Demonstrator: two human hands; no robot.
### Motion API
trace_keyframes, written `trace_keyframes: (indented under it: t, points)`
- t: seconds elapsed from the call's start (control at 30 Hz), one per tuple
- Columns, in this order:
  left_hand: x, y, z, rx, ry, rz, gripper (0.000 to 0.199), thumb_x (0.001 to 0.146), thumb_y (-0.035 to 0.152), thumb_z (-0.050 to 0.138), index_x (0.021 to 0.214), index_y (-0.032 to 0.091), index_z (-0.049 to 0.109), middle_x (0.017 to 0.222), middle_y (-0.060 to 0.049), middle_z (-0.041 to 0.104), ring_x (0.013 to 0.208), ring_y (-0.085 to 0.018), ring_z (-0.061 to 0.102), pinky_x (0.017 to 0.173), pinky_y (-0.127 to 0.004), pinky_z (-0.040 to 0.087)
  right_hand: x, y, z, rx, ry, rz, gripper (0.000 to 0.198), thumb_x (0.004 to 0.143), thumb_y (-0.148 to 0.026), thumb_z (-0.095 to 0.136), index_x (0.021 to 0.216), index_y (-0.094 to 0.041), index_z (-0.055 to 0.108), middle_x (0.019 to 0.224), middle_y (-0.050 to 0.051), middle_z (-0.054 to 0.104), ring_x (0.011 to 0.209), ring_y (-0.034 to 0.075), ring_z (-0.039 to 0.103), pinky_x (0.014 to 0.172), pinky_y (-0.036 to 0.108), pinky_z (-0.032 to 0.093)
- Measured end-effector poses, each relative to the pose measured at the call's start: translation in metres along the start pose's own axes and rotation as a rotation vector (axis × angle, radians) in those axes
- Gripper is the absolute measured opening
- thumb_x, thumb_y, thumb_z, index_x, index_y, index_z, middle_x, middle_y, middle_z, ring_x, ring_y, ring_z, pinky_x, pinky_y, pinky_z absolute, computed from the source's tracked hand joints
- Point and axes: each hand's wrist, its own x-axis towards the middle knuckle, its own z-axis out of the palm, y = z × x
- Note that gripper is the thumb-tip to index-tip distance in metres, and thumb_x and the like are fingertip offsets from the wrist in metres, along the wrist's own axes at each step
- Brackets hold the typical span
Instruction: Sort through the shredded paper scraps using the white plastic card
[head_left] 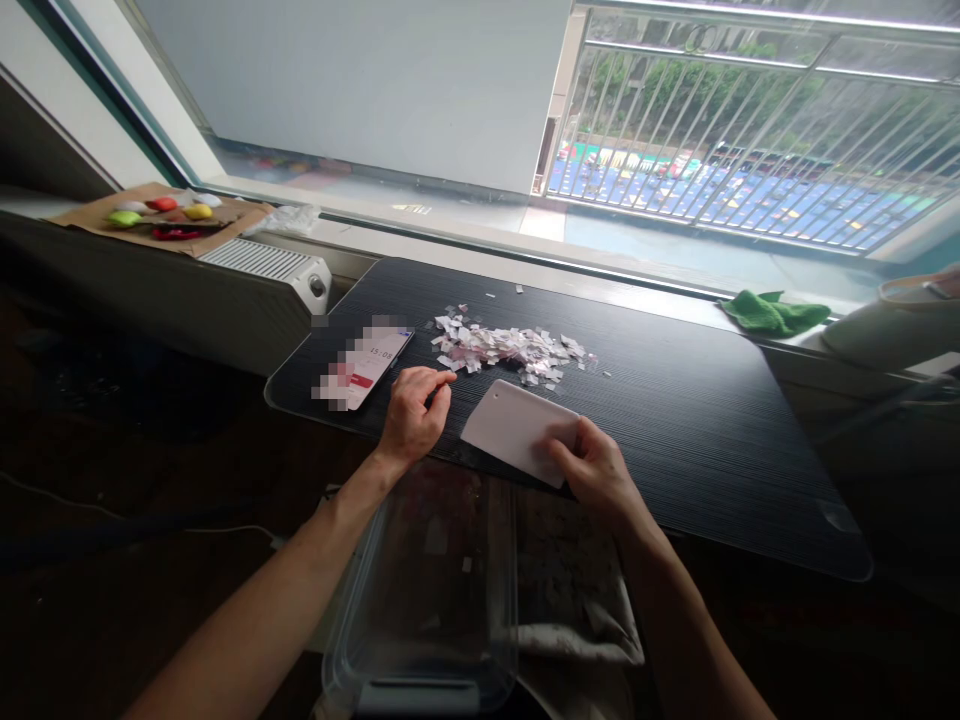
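Phone (365, 368) lies at the left end of the black table (712, 420), near its front edge. Left hand (415, 412) rests beside it – fingers curled together, index tip extended toward the paper scraps (504, 349) heaped mid-table. Right hand (596, 470) pinches the white scraper card (516, 428) at the front edge – a clear plastic container (427, 590) sits below
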Motion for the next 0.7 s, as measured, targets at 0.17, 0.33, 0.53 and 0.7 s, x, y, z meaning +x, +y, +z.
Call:
trace_keyframes:
  t: [0.17,0.33,0.53,0.7]
  points:
    - [-0.001,0.000,0.000,-0.010,0.006,-0.002,0.022,0.090,0.023,0.049,0.094,0.019,0.070,0.097,-0.006,0.073,0.098,-0.022,0.062,0.094,-0.040,0.050,-0.005,-0.002,0.003,0.028,-0.080,0.007,0.017,0.073,-0.035,0.065,0.077,-0.020,0.058,0.069,-0.002,0.058,0.062,0.014,0.053,0.055,0.026,0.043]
    - [-0.001,0.000,0.000,-0.008,0.000,-0.010,0.022,0.090,0.023,0.049,0.095,0.020,0.070,0.097,-0.006,0.073,0.099,-0.022,0.062,0.094,-0.041,0.050,-0.010,-0.003,0.001,0.031,-0.034,0.004,0.015,0.073,-0.033,0.065,0.077,-0.020,0.059,0.068,-0.002,0.059,0.061,0.014,0.053,0.055,0.026,0.044]
    - [0.000,-0.001,0.001,0.002,0.002,-0.020,0.022,0.089,0.023,0.050,0.094,0.020,0.071,0.096,-0.005,0.073,0.098,-0.022,0.062,0.094,-0.040,0.050,-0.018,-0.004,0.000,0.040,-0.053,-0.011,0.017,0.076,-0.036,0.065,0.082,-0.022,0.059,0.073,0.000,0.065,0.065,0.017,0.060,0.059,0.027,0.049]
    - [-0.001,0.000,0.002,0.010,-0.008,0.022,0.022,0.090,0.023,0.048,0.094,0.020,0.070,0.094,-0.005,0.073,0.096,-0.022,0.062,0.092,-0.040,0.050,-0.041,-0.009,-0.006,-0.145,-0.062,-0.115,0.015,0.081,-0.038,0.064,0.078,-0.024,0.059,0.067,-0.001,0.064,0.059,0.015,0.056,0.057,0.026,0.045]
